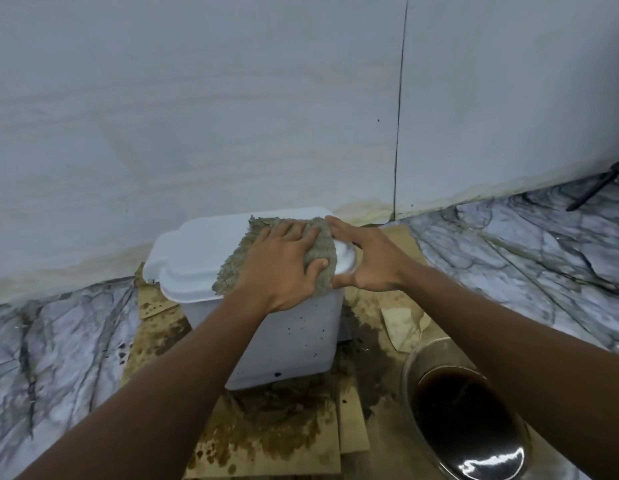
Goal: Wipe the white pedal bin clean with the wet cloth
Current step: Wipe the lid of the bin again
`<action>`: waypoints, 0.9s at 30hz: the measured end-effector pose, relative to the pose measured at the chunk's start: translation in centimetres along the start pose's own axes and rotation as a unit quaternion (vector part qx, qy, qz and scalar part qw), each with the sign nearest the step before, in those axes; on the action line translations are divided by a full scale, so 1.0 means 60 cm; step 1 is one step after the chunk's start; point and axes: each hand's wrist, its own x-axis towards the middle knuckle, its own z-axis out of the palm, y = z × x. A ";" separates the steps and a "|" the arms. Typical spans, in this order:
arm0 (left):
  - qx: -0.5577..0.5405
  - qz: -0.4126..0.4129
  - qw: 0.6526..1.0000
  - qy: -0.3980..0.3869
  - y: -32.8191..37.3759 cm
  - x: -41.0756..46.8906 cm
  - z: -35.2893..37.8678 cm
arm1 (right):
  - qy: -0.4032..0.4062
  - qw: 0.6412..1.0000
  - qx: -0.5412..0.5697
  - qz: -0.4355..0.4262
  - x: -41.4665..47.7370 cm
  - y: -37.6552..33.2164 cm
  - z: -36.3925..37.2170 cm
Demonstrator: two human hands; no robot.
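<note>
Wiping lid [197, 247] was step. Left hand [283, 261] lay flat, pressing cloth [237, 263] on top of bin [290, 341]; right hand [370, 261] gripped bin's lid edge. Bin stood on cardboard [266, 441]. Next, likely: spotty bin front.

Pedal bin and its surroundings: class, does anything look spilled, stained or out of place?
Dark specks dot the front of the white pedal bin, and the cardboard beneath it is blotched with brown stains. The bowl beside it holds dark liquid.
</note>
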 end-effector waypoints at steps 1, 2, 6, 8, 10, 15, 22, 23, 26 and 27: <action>-0.005 -0.001 1.000 0.001 -0.001 0.000 -0.001 | -0.007 1.000 -0.017 0.006 0.001 0.000 -0.003; -0.013 -0.001 1.000 0.003 -0.006 -0.006 -0.005 | -0.017 0.999 -0.041 0.014 0.001 -0.002 -0.006; -0.043 -0.030 0.999 -0.005 -0.062 -0.057 -0.025 | -0.032 0.995 -0.093 0.014 0.002 -0.016 -0.007; -0.041 -0.052 0.998 0.003 -0.088 -0.084 -0.036 | -0.027 0.996 -0.082 0.017 -0.001 -0.018 -0.005; -0.031 -0.063 0.997 0.015 -0.094 -0.090 -0.040 | -0.020 0.997 -0.077 0.014 -0.003 -0.017 -0.003; -0.005 -0.039 0.999 0.017 -0.025 -0.032 -0.021 | -0.013 0.999 -0.049 0.009 -0.004 -0.010 0.000; 0.021 -0.015 1.000 0.004 -0.015 -0.029 -0.039 | -0.015 1.000 -0.022 0.007 -0.001 -0.005 0.000; 0.015 -0.020 1.000 0.010 -0.028 -0.044 -0.042 | -0.017 0.999 -0.034 0.008 0.000 -0.008 0.001; 0.000 -0.042 0.999 0.031 -0.055 -0.069 -0.044 | -0.018 0.998 -0.052 0.008 -0.001 -0.017 0.001; 0.004 -0.046 0.998 0.031 -0.055 -0.065 -0.041 | -0.017 0.998 -0.054 0.010 -0.001 -0.016 0.002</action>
